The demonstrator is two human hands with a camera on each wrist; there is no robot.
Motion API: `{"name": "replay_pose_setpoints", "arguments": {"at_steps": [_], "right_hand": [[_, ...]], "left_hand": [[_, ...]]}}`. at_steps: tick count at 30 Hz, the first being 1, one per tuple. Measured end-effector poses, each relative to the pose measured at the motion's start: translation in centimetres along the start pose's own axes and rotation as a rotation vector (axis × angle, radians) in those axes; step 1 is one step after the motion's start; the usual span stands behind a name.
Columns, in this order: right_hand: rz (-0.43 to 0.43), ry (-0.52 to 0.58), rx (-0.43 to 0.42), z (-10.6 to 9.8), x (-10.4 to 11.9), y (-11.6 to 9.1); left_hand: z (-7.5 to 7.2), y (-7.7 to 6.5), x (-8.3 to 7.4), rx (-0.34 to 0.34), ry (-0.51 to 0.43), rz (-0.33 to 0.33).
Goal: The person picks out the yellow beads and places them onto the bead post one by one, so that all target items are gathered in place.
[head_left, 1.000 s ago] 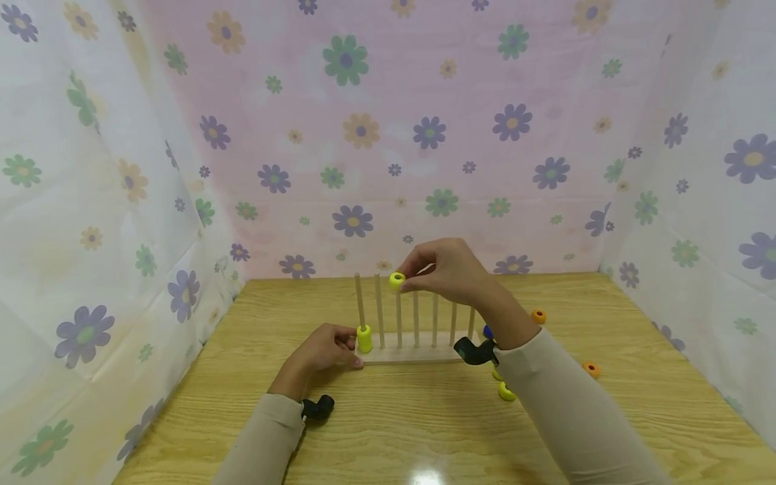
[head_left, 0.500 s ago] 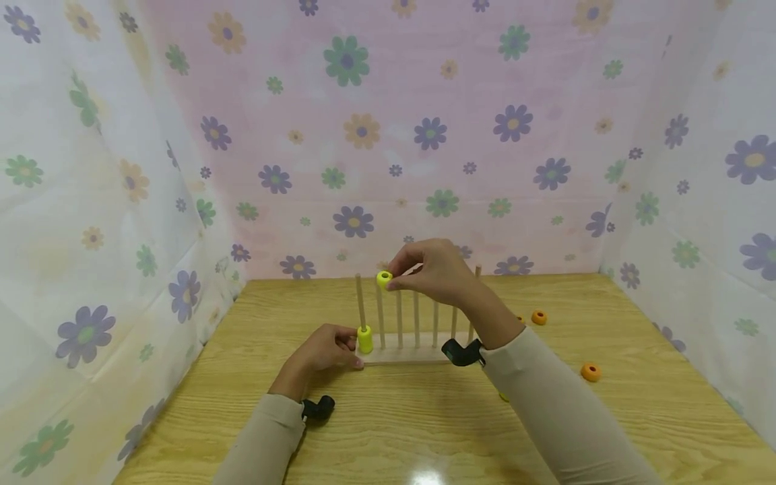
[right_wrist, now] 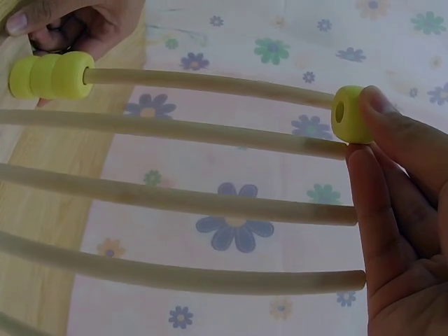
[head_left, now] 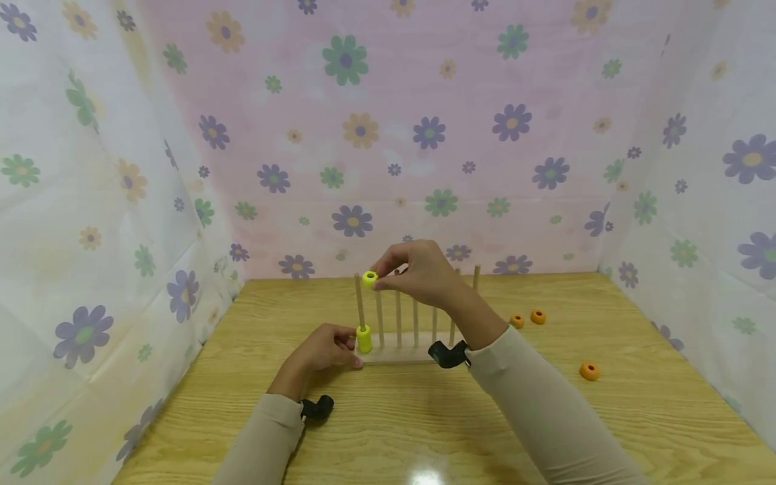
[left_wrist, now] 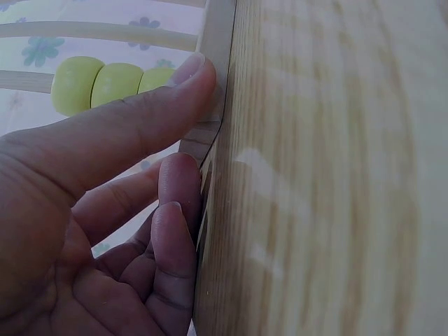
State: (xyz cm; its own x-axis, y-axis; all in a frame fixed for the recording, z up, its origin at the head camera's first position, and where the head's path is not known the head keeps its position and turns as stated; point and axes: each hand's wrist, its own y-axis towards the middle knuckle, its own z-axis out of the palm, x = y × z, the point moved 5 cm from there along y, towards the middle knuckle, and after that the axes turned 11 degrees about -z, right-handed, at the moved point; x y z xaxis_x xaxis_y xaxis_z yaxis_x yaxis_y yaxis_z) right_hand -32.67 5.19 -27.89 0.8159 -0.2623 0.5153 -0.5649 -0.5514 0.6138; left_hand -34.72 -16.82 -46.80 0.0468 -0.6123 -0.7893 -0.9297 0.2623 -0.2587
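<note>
Your right hand [head_left: 427,273] pinched a yellow bead [head_left: 367,282] and, within a second, had carried it toward 9 o'clock, from above the third peg [head_left: 398,316] to just at 3 o'clock of the first peg's [head_left: 360,302] tip. Your left hand [head_left: 324,350] still gripped the rack [head_left: 391,356] at its 9 o'clock end; the stacked yellow beads [head_left: 364,340] stayed low on that first peg.

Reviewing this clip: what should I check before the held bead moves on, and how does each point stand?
1. Right hand pinches the yellow bead: ok.
2. Bead hole uncovered by fingers: ok.
3. Left hand holds the rack base: ok.
4. Leftmost rod bare above its three stacked beads: ok.
5. Hole lined up over that rod: not ok; head view shows it right of the tip.
</note>
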Motion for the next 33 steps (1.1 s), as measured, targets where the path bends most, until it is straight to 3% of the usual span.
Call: {"name": "replay_pose_setpoints", "arguments": {"at_steps": [17,33], "right_hand": [[-0.024,0.052,-0.064,1.1,0.2,1.0],[0.045,0.118,-0.080,1.6,0.2,1.1]], "left_hand": [[-0.1,0.2,0.0,-0.003,0.002,0.011],[0.0,0.1,0.1,-0.005,0.007,0.009]]}}
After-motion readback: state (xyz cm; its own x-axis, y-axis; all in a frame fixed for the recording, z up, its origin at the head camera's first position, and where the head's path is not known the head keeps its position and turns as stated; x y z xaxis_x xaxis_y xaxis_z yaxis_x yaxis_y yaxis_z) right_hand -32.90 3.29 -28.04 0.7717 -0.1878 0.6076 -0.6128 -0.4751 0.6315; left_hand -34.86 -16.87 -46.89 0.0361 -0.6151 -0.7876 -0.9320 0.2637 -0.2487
